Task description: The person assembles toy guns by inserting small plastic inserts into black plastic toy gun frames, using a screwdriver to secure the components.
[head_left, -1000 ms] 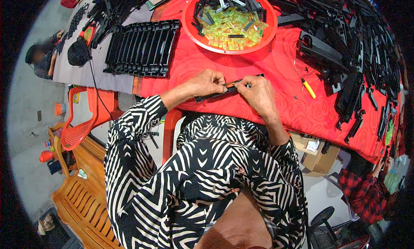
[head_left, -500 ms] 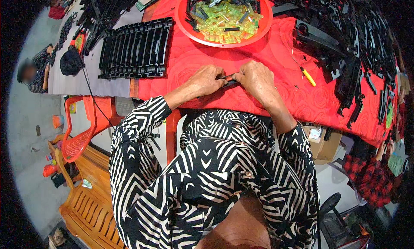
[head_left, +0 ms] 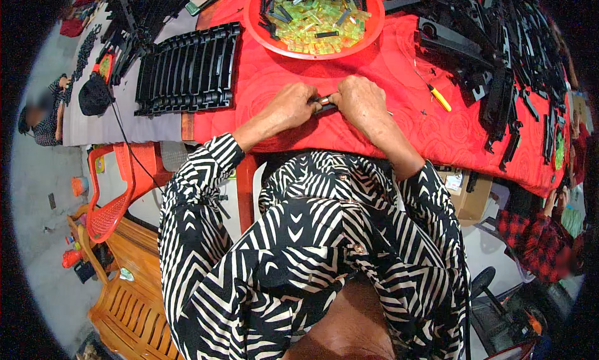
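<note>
Both forearms come up from the lower middle, sleeves in black-and-white zigzag pushed back to mid-forearm, wrists bare. Left hand [head_left: 288, 105] knuckles up, fingers curled inward in a closed grip, thumb side toward centre. Right hand [head_left: 362, 101] also back-up, fingers bent down and closed, wrist angled in from the right. The two hands meet at the fingertips, nearly touching each other, pinching at one shared spot between them. Elbows spread wide, forearms converging in a V. Fingertips themselves mostly hidden under the knuckles.
</note>
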Available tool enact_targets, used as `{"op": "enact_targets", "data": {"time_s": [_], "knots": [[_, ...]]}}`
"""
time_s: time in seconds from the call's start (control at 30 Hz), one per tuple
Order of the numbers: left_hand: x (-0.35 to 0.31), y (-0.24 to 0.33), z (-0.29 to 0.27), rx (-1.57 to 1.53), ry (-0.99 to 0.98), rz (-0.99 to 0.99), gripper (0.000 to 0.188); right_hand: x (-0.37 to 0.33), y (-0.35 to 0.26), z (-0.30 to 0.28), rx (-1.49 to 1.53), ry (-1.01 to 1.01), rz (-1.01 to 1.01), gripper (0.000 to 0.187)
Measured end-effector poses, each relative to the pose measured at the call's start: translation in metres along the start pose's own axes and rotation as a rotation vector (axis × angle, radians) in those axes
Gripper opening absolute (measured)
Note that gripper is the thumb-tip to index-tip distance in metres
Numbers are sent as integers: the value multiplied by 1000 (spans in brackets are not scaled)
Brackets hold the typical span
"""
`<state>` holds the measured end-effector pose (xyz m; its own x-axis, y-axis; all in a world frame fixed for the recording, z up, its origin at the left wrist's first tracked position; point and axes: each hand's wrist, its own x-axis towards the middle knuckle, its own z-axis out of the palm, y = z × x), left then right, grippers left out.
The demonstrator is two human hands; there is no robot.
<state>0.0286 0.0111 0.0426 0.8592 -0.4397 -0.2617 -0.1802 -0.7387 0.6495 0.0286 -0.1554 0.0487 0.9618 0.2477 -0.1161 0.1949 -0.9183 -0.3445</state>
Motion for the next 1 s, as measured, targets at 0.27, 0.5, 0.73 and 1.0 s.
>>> {"op": "enact_targets", "data": {"time_s": [0.27, 0.5, 0.73, 1.0], "knots": [[-8, -17, -9, 255, 176, 150, 22, 3, 21, 4, 315, -86, -176, 31], [-43, -13, 18, 266, 516, 400, 36, -8, 19, -21, 1545, 398, -53, 38], [-31, -9, 42, 346, 544, 346, 36, -2, 1, 18, 1621, 396, -89, 32], [-32, -4, 50, 363, 565, 297, 35, 1, -3, 32, 1480, 410, -110, 30]]}}
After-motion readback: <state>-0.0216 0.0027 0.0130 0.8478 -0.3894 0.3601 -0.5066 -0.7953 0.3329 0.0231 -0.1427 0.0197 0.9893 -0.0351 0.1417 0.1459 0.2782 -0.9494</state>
